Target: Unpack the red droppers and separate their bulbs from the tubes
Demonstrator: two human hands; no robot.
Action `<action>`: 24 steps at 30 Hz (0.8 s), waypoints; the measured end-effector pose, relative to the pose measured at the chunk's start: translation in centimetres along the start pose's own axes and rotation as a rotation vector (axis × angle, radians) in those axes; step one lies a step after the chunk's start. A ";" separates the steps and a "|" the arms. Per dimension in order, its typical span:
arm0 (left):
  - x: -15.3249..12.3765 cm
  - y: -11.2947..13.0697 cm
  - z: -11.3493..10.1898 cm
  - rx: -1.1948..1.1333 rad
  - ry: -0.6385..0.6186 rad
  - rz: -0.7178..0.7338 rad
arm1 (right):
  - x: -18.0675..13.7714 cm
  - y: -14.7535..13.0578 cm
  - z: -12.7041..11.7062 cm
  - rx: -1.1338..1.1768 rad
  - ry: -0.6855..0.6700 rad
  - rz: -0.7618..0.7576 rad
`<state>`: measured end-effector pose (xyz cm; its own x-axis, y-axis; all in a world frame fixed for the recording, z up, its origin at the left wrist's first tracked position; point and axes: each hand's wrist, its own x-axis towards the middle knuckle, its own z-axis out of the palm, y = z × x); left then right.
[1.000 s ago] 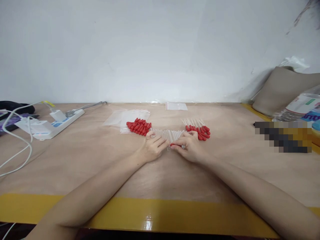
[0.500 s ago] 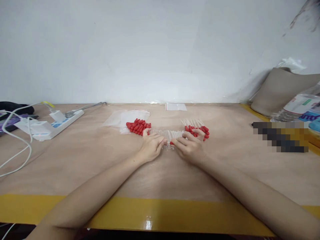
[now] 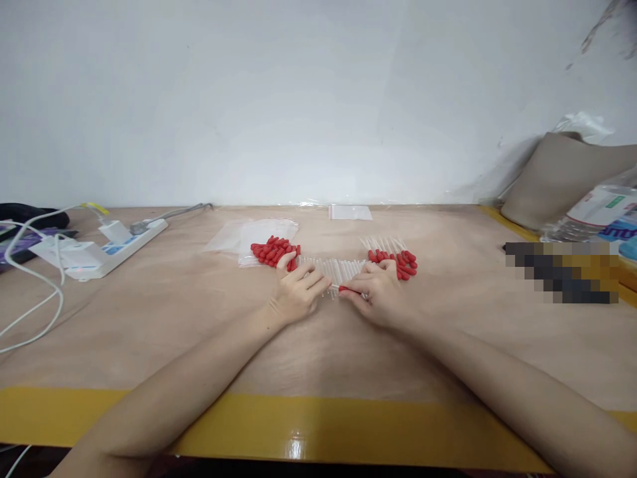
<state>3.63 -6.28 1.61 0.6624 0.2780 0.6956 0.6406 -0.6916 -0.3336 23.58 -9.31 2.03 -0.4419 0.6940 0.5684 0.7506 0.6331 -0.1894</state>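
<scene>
My right hand [image 3: 381, 295] pinches a small red rubber bulb [image 3: 343, 289] between thumb and fingers. A thin clear tube [image 3: 335, 287] reaches from the bulb toward my left hand [image 3: 297, 292], whose fingertips close on its other end. Just beyond both hands lies a row of thin clear tubes [image 3: 338, 269], partly covered by my fingers. A heap of loose red bulbs [image 3: 271, 251] is beside my left hand. Past my right hand, several droppers [image 3: 405, 260] lie together, red bulbs toward me and clear tubes pointing away.
Clear plastic bags [image 3: 249, 232] lie under and behind the left heap; another small bag [image 3: 351, 212] is near the wall. A power strip [image 3: 132, 242] with white cables is on the left. A plastic-wrapped bottle pack [image 3: 592, 212] stands on the right.
My left hand has turned a little, its fingers now straighter over the tube. The right fingers have drawn closer together around the red bulb.
</scene>
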 end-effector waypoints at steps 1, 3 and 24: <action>0.0 0.1 0.1 -0.015 -0.008 -0.028 | -0.1 0.0 0.1 -0.059 0.045 -0.018; 0.2 0.2 0.1 -0.053 -0.019 -0.086 | -0.2 0.1 0.1 -0.139 0.091 -0.054; -1.7 -3.9 2.6 -0.253 -0.024 -0.394 | -1.3 9.7 -2.0 0.063 0.330 0.586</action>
<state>0.97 -2.33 0.12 0.3984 0.5652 0.7224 0.7321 -0.6704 0.1208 32.43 -4.77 1.00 0.2102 0.7942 0.5701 0.7858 0.2096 -0.5818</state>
